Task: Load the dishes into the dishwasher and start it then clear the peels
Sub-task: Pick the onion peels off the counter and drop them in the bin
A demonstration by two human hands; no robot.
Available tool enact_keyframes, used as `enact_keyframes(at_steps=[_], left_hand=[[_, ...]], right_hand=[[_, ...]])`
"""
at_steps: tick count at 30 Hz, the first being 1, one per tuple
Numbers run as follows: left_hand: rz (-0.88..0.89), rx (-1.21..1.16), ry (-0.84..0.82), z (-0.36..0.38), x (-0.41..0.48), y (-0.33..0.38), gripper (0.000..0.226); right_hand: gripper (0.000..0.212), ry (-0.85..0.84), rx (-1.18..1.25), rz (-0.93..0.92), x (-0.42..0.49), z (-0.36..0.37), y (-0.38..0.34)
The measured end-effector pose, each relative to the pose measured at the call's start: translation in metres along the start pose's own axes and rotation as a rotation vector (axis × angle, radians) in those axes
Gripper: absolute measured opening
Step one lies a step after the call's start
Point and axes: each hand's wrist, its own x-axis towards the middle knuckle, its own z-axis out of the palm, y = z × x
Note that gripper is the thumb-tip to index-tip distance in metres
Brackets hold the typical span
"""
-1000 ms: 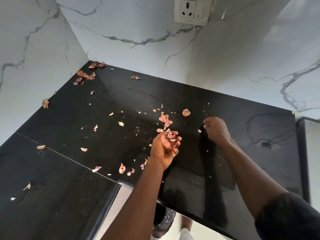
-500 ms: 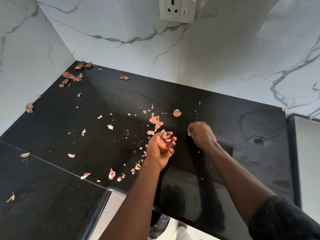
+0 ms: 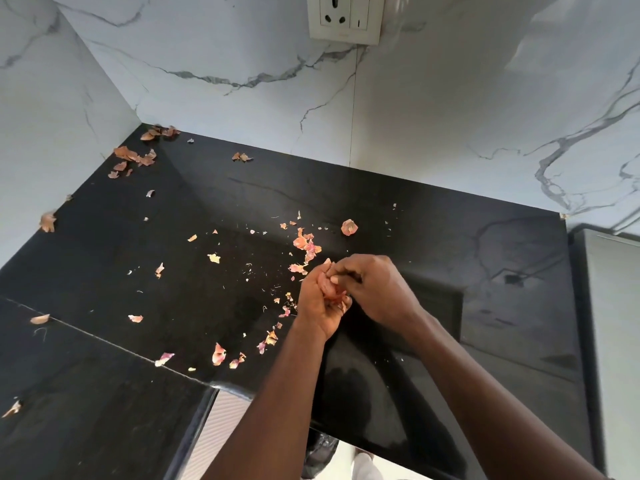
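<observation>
Left hand [image 3: 320,299] cups onion peels [image 3: 333,295] above the counter's [image 3: 207,188] middle; right hand [image 3: 377,289] pinches more in; advise keeping palm upward, fingers closed.

A home kitchen corner: a polished black stone bench [image 3: 363,195] fills the lower frame, white marble-veined wall panels [image 3: 450,109] rise behind it, a switched socket [image 3: 346,19] sits at top centre, and papery peels [image 3: 306,245] litter the middle and left.

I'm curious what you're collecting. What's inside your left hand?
Pinkish peels show in the cupped left hand. The right hand covers part of the palm, so how many there are is hidden.
</observation>
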Motion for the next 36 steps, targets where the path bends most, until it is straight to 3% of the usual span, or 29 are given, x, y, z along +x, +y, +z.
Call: enact_keyframes(at_steps=[4, 7, 13, 15, 19, 23, 28, 30, 33, 36], left_hand=[[-0.034, -0.015, -0.017, -0.003, 0.003, 0.002, 0.032], [-0.039, -0.017, -0.031, -0.009, 0.005, 0.002, 0.031], [-0.034, -0.032, -0.015, -0.021, 0.005, 0.003, 0.031], [-0.032, -0.031, -0.001, -0.025, 0.003, 0.004, 0.031], [-0.028, -0.035, 0.024, -0.031, 0.003, 0.006, 0.032], [-0.038, -0.05, 0.041, -0.032, 0.006, 0.01, 0.031], [-0.031, -0.056, 0.025, -0.029, 0.006, 0.011, 0.03], [-0.027, -0.055, 0.016, -0.029, 0.006, 0.012, 0.029], [-0.028, -0.064, 0.025, -0.031, 0.003, 0.012, 0.029], [-0.031, -0.072, 0.038, -0.035, 0.001, 0.011, 0.029]], right_hand=[[0.012, 0.129, 0.128, 0.095, 0.028, -0.011, 0.02], [0.016, 0.262, -0.096, 0.246, 0.082, -0.031, 0.069], [0.024, 0.079, -0.531, 0.468, 0.169, -0.068, 0.13], [0.026, 0.0, -0.574, 0.463, 0.174, -0.06, 0.127], [0.019, -0.003, -0.558, 0.383, 0.166, -0.031, 0.108], [0.031, -0.035, -0.459, 0.3, 0.157, -0.002, 0.09], [0.007, -0.039, -0.488, 0.201, 0.136, 0.023, 0.07], [0.017, -0.01, -0.494, 0.174, 0.125, 0.027, 0.065], [0.026, 0.004, -0.397, 0.195, 0.107, 0.027, 0.06], [0.02, 0.093, -0.19, 0.214, 0.088, 0.022, 0.048]])
